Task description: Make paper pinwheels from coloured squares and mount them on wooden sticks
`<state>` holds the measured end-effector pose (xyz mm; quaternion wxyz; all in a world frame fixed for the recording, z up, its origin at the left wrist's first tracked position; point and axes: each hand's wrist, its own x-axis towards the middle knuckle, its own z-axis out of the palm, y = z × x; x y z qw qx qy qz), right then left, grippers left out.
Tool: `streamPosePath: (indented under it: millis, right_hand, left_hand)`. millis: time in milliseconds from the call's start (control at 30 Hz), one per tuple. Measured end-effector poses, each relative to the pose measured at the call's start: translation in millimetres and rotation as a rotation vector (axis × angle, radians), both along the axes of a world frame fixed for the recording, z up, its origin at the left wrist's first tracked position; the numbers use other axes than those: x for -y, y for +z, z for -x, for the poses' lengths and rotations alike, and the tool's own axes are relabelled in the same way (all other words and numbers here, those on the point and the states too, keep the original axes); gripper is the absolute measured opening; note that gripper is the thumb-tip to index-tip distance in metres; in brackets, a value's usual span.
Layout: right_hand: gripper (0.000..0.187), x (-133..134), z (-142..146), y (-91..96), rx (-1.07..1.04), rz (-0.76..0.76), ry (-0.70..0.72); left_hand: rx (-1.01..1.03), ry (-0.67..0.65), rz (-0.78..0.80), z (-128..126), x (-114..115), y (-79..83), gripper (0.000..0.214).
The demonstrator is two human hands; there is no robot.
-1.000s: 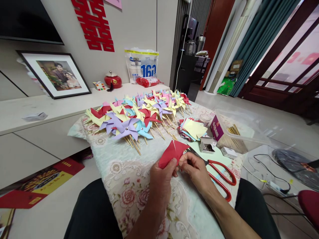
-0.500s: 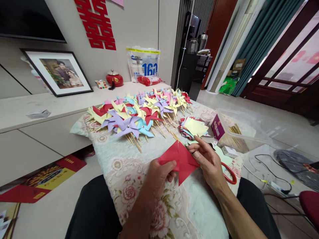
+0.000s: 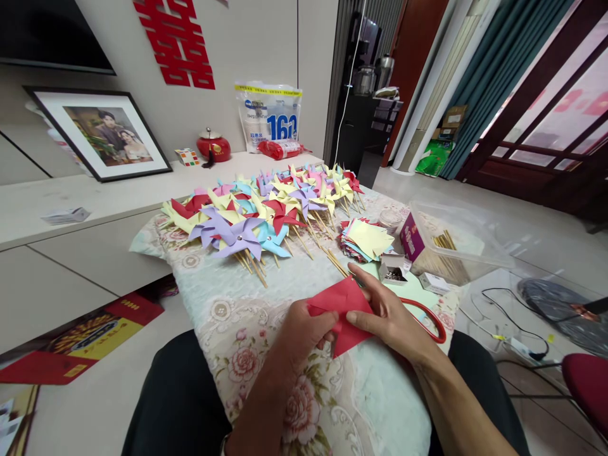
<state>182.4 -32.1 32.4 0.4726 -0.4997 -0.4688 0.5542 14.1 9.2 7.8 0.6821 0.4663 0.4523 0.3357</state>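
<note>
A red paper piece (image 3: 336, 299), cut and creased like a pinwheel blank, is held above the tablecloth between my two hands. My left hand (image 3: 304, 334) pinches its left side, thumb on top and fingers curled beneath. On the right side, my right hand (image 3: 387, 316) presses its thumb onto the paper, with the index finger stretched along the far edge; its other fingers are partly hidden. Red-handled scissors (image 3: 434, 326) lie beside my right hand, their blades mostly covered by it. Just beyond stands an open small box (image 3: 395, 271) of dark metal bits.
Many finished pinwheels (image 3: 240, 237) on sticks cover the table's far left. A stack of coloured paper (image 3: 365, 240) sits at centre right. Further right are a clear plastic bin (image 3: 475, 253) with sticks and a small white box (image 3: 434, 283). The flowered tablecloth (image 3: 247, 361) spreads underneath.
My right hand has moved left onto the red paper, its thumb now pressing on it. The small open box, mostly covered before, now shows. The view has shifted slightly.
</note>
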Motion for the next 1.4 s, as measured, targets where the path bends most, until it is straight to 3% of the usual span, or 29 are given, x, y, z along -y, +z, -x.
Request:
streamPosePath:
  millis: [200, 367, 567, 700, 900, 1233, 1400]
  right_hand:
    - [0.08, -3, 1, -9.5, 0.223, -0.108, -0.072]
    - [0.082, -4, 2, -16.3, 0.205, -0.11, -0.113]
    - [0.079, -8, 12, -19.3, 0.1, -0.087, -0.239]
    - [0.081, -9, 21, -18.1, 0.043, -0.089, -0.3]
    - [0.077, -7, 29, -18.8, -0.049, -0.082, -0.332]
    - [0.072, -5, 31, -18.6, -0.074, -0.048, -0.299]
    - [0.072, -7, 24, -20.4, -0.054, -0.091, -0.27]
  left_hand:
    - [-0.079, -0.044, 0.013, -1, 0, 1.1, 0.017]
    - [-0.056, -0.037, -0.007, 1, 2, 3.0, 0.021]
    - [0.268, 0.076, 0.055, -3, 5, 6.5, 0.016]
    - [0.341, 0.131, 0.093, -11, 4, -0.1, 0.037]
    - [0.311, 0.188, 0.052, -12, 3, -10.0, 0.034]
    - [0.219, 0.227, 0.016, -9, 5, -8.7, 0.03]
    - [0.276, 0.243, 0.057, -7, 4, -6.8, 0.027]
